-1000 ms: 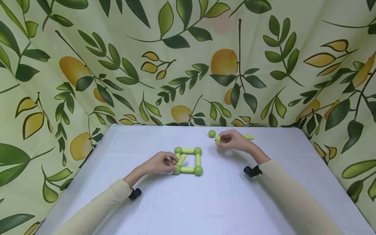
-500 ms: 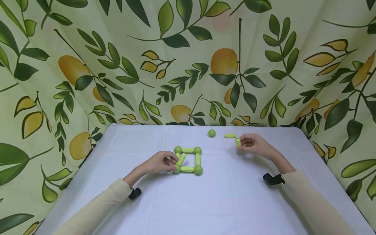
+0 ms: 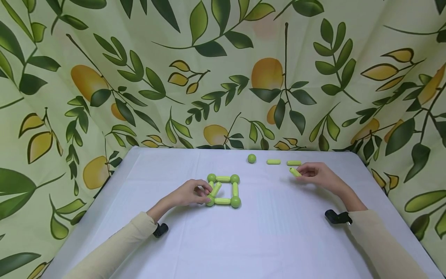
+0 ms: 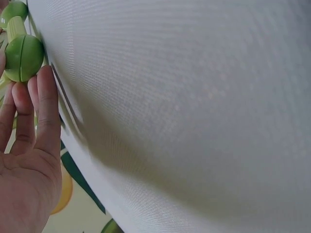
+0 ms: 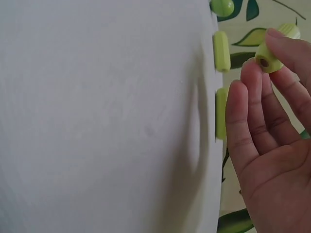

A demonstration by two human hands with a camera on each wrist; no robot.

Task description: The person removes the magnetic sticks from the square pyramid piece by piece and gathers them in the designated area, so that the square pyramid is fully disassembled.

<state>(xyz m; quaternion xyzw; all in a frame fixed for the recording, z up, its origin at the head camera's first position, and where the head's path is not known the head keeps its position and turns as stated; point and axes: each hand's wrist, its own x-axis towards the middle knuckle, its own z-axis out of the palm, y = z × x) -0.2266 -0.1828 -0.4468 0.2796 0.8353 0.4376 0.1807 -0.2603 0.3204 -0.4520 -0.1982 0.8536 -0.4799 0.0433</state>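
Apparently mid-assembly, a left hand grips a square green plastic ball-and-rod frame while the right hand pinches a ribbed lime-green plastic rod near two others, the next move likely demanding aim.

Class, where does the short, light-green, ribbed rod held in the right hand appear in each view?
Head: the light-green ribbed rod is right of centre, pinched in the right hand.
Left wrist: not in it.
Right wrist: upper right, holed end showing.
Shared landmark: the white cloth-covered table, visible in all three.
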